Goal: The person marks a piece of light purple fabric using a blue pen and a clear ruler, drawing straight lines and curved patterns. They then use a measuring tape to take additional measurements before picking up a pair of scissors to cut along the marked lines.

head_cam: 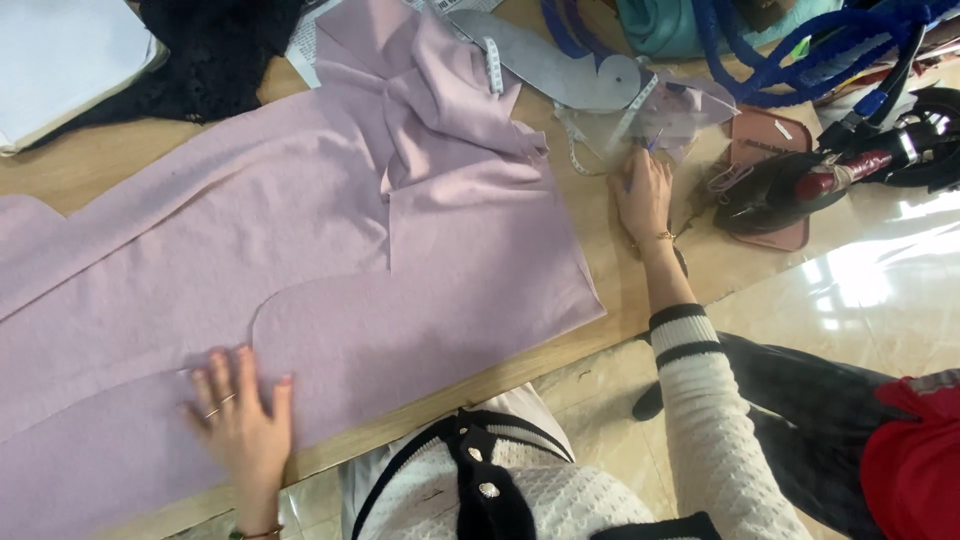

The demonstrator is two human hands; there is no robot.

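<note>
Two hands: both are seen on the wooden table (600, 250).
Left hand (243, 415): spread flat, pressed on lilac fabric (330, 260) beneath it, nothing gripped.
Right hand (643, 195): fingers curled on a clear plastic ruler (650, 120); a pen (653, 140) is apparently pinched.
Iron (790, 185): just beyond the right hand.

Cut fabric pieces (300, 240) lie spread across the worktable (620, 300), covering its left and middle. The left hand (240, 415) rests flat on the fabric near the table's front edge. To the right, past the fabric's edge, the right hand (643, 195) rests on the bare table, touching a clear curved ruler (650, 125). A measuring tape (492, 62) lies behind, over the fabric. An iron (790, 190) sits on a tray (765, 135) right of the hand. Cords (790, 50) pile behind it.
</note>
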